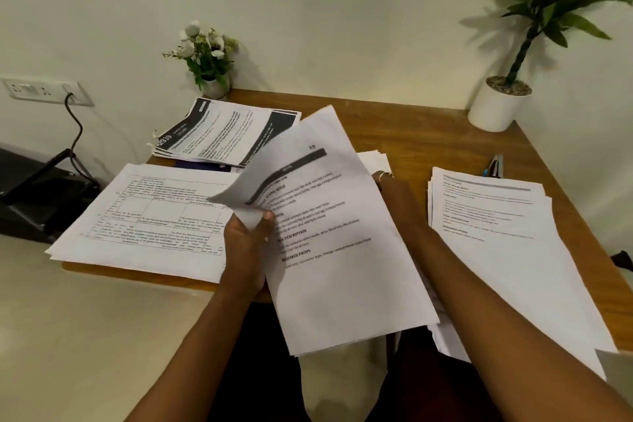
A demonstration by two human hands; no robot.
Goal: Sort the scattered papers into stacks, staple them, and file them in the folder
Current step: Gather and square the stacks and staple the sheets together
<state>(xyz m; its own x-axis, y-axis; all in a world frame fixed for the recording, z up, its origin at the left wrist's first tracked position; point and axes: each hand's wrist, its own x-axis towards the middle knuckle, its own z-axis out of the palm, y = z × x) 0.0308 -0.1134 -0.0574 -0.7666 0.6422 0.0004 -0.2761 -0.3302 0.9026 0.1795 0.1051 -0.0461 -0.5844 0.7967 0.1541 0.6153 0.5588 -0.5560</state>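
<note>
Left hand (248,236) pinches the curled top corner of the bundle (335,250); right hand (388,181) grips its far edge from behind, holding it tilted above the desk (411,134). Peel one sheet, check its heading, and lay it square on the matching stack, probably the right stack (496,226).

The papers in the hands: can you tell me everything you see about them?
The held papers are a thin bundle of white printed sheets, with a dark band near the top and bold headings over lines of text. They are tilted, lifted over the near edge of the wooden desk. The left hand pinches the front sheet's curled corner; the right hand grips the right edge, fingers mostly hidden.
</note>
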